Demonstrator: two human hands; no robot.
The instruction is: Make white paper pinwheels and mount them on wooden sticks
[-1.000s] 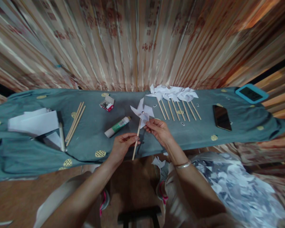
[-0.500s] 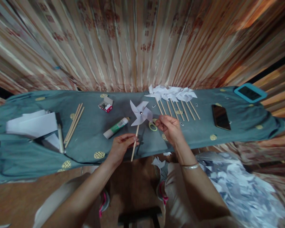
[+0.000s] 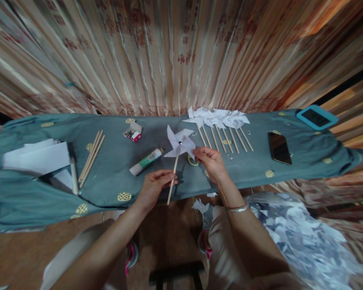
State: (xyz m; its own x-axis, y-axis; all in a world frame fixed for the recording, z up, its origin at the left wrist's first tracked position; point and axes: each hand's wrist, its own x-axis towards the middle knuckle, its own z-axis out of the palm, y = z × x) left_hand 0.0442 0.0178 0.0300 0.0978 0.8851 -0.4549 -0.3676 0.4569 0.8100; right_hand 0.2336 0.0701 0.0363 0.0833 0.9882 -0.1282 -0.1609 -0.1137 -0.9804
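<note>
A white paper pinwheel [image 3: 179,144] on a wooden stick stands tilted in front of me, with a shiny pin at its centre. My left hand [image 3: 155,183] is closed around the middle of the stick, thumb on top. At the pinwheel's right blade, the fingers of my right hand [image 3: 211,162] are pinched together on the paper edge. Behind those fingertips, a yellow-green scissor handle [image 3: 192,160] shows in part. A glue stick [image 3: 145,162] with a green label lies left of the pinwheel, and a small open box of pins [image 3: 133,132] sits beyond it.
Several pinwheels [image 3: 218,119] lie in a row at the table's back. Wooden sticks [image 3: 92,159] and white paper sheets [image 3: 38,158] lie left. A phone [image 3: 280,148] and a blue-framed device [image 3: 317,117] are right. A bag of paper scraps [image 3: 308,237] stands below.
My right hand has moved left, from beside the pinwheel to its blade. The pinwheel's blades have turned a little. My left hand keeps its hold on the stick.
</note>
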